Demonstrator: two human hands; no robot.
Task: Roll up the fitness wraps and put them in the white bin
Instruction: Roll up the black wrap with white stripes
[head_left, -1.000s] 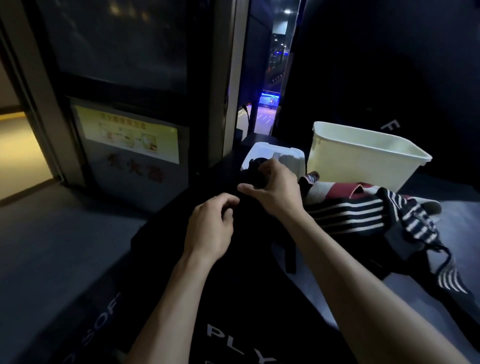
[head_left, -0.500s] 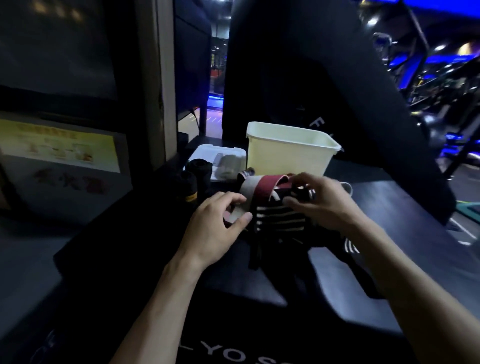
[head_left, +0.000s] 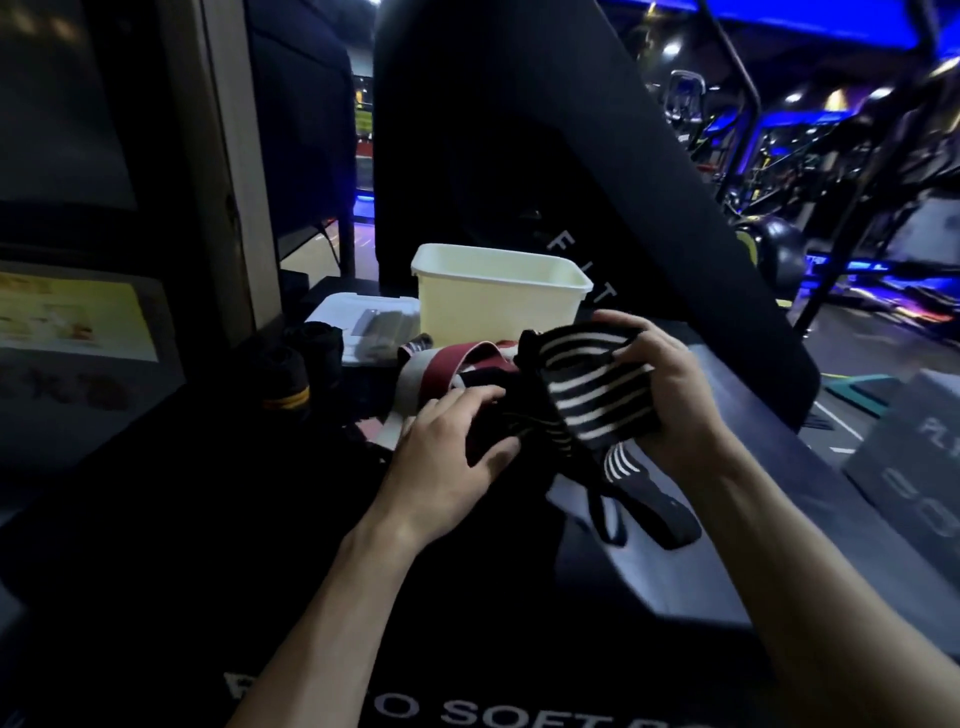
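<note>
A black wrap with white stripes is lifted off the dark soft box, its tail hanging down toward the surface. My right hand grips its upper end from the right. My left hand pinches its lower black part from the left. Under and behind it lies a red and white wrap, unrolled. The white bin stands just behind the wraps, its inside hidden from here. Two rolled black wraps, one with a yellow band, stand to the left.
A white lidded box sits left of the bin. A tall black padded panel rises behind it. Another grey soft box stands at the right, with gym machines beyond. A pillar and a wall sign are at the left.
The view swung right from the rolled black wraps. Both hands left those rolls, reached the striped wrap on the pile and lifted it up off the surface.
</note>
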